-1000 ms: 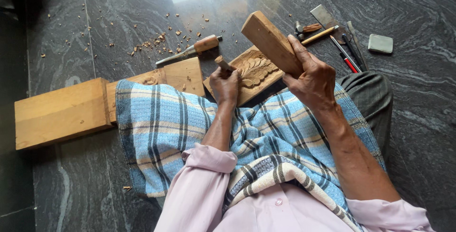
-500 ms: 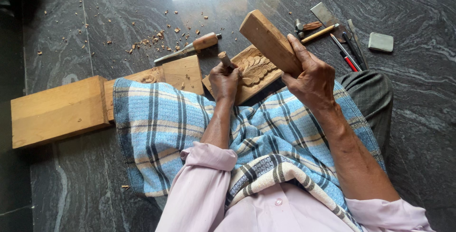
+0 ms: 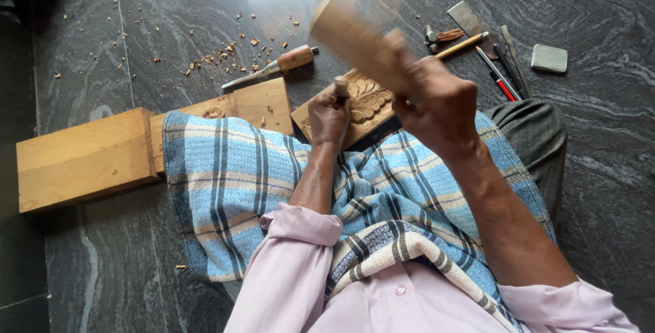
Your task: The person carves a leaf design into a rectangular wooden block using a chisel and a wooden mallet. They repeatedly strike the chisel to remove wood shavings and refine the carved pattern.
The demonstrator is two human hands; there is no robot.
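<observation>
While the right hand [image 3: 443, 104] wraps its fingers tight around one blurred wooden mallet [image 3: 358, 39], the left hand [image 3: 329, 116] closes its fingers on one wooden-handled chisel [image 3: 340, 87], set upright on the carved leaf-pattern wooden panel [image 3: 365, 101]. That panel lies on the dark stone floor [image 3: 600, 169] just past the blue checked cloth [image 3: 239, 183] over the lap. Two plain wooden blocks [image 3: 82, 159] sit to the left (end to end), one spare chisel with a wooden handle [image 3: 273, 68] lies among scattered wood chips [image 3: 218, 56], and one grey sharpening stone [image 3: 549, 58] rests beside a small cluster of hand tools [image 3: 488, 46].
</observation>
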